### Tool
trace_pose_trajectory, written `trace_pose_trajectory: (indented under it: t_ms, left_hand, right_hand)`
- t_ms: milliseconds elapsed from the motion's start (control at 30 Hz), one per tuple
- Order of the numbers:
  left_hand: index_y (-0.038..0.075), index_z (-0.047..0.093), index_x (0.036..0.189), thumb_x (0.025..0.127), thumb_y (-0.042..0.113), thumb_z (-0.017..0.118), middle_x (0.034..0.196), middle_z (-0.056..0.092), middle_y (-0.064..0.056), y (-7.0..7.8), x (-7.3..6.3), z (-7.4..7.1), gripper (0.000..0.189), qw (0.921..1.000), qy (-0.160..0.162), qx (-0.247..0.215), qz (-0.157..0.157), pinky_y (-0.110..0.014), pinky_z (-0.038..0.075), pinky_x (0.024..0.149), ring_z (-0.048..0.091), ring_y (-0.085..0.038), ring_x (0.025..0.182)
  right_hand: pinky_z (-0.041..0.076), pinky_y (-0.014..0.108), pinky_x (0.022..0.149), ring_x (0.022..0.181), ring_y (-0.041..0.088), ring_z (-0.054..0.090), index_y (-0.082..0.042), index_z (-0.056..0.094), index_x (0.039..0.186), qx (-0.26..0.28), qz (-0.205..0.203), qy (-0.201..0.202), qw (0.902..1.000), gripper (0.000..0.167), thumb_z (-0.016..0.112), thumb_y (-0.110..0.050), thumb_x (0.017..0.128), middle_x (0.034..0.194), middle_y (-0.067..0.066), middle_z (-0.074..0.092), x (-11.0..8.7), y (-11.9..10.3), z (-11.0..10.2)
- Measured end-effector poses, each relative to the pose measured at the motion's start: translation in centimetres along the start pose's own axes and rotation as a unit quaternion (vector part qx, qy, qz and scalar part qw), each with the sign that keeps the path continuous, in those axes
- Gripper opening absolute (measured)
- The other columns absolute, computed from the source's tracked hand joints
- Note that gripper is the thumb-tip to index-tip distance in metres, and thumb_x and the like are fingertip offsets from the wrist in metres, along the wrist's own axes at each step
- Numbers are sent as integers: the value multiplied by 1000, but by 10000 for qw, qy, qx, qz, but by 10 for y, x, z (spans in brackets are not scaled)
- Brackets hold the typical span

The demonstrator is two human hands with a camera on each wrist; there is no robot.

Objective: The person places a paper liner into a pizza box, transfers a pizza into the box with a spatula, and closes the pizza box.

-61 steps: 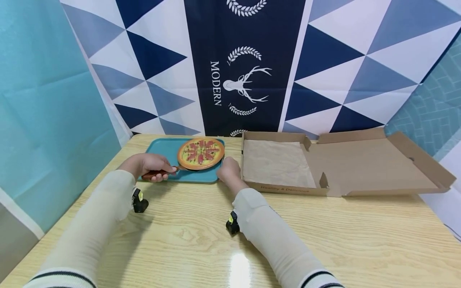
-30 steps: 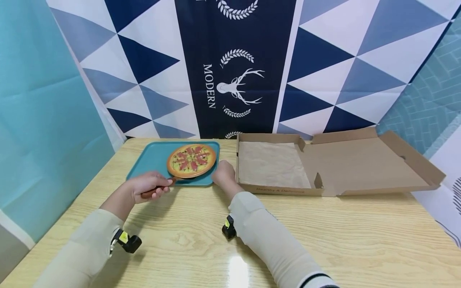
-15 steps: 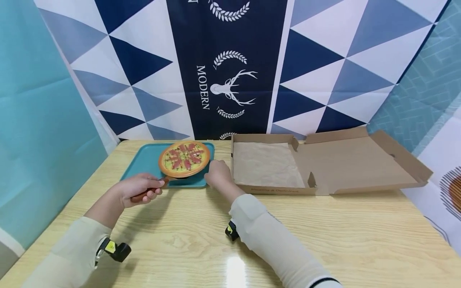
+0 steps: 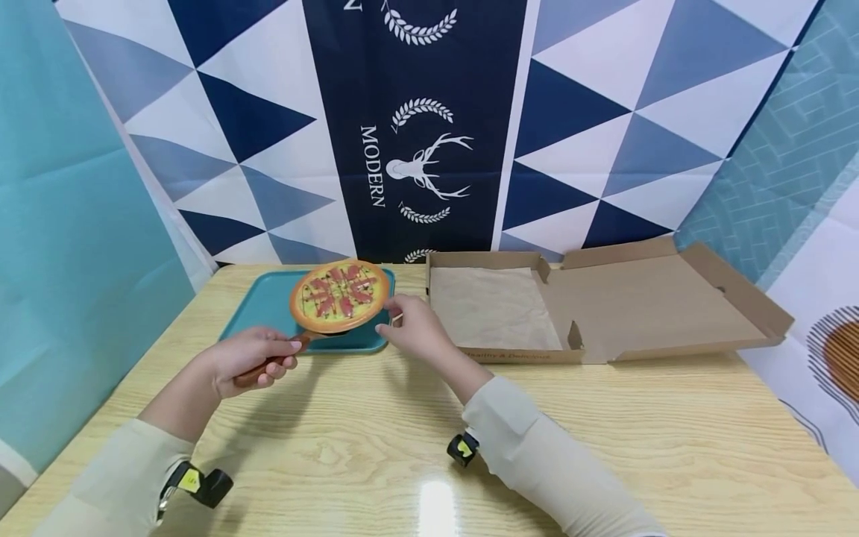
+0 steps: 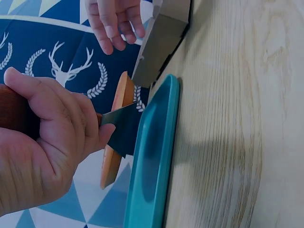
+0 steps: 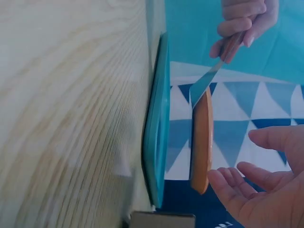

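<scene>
My left hand (image 4: 258, 359) grips the wooden handle (image 4: 258, 371) of a pizza server, whose flat metal blade (image 5: 121, 124) runs under a pizza (image 4: 340, 295). The pizza has an orange crust and red topping slices. Both wrist views show a gap between the pizza and the blue tray (image 4: 258, 313), so it hangs above the tray. At the pizza's right edge, my right hand (image 4: 421, 328) has its fingers extended and apart. In the right wrist view its fingertips (image 6: 216, 178) come right up to the crust (image 6: 203, 142).
To the right lies a cardboard pizza box (image 4: 510, 356), lid (image 4: 651, 298) folded out flat to the right. Brown paper (image 4: 493, 306) lines its base. The wooden table (image 4: 376, 432) extends in front, and a patterned cloth (image 4: 416, 134) hangs behind.
The left hand has raised the pizza on the server off the tray and toward me. My right hand has left the tray's right edge, and its fingers have spread beside the crust.
</scene>
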State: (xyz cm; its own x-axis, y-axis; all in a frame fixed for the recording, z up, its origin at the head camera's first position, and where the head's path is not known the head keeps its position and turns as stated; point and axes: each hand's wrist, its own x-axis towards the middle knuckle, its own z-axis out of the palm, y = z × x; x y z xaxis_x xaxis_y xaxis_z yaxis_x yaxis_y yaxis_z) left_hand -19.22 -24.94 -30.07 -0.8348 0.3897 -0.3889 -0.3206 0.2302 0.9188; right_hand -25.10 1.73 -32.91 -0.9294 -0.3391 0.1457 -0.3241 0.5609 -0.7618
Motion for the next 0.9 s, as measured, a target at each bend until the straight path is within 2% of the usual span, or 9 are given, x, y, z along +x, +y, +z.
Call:
trace_pose_trajectory:
  t_ms: [300,633,900]
  left_hand:
    - [-15,40,123,104,16,44,74,51,1,3,-11,9,36,9999,-64,108,70,-12,39,45,40,0,51]
    - [-16,37,128,104,16,44,76,51,0,9,-19,16,41,9993,-297,171,177,-12,40,46,41,0,52]
    - [-16,36,132,104,17,45,76,51,0,17,-22,25,44,9983,-454,272,238,-12,40,46,41,-1,52]
  right_hand:
    - [54,33,79,94,24,62,2,64,119,-114,-553,88,9984,35,72,-11,87,110,13,63,-31,5,-23]
    - [54,34,80,94,24,63,2,63,120,-445,-600,127,9971,35,70,-11,88,112,14,63,-56,19,-51]
    - [55,40,80,94,28,64,2,66,116,-824,-588,478,9937,31,70,-9,87,111,16,63,-70,34,-78]
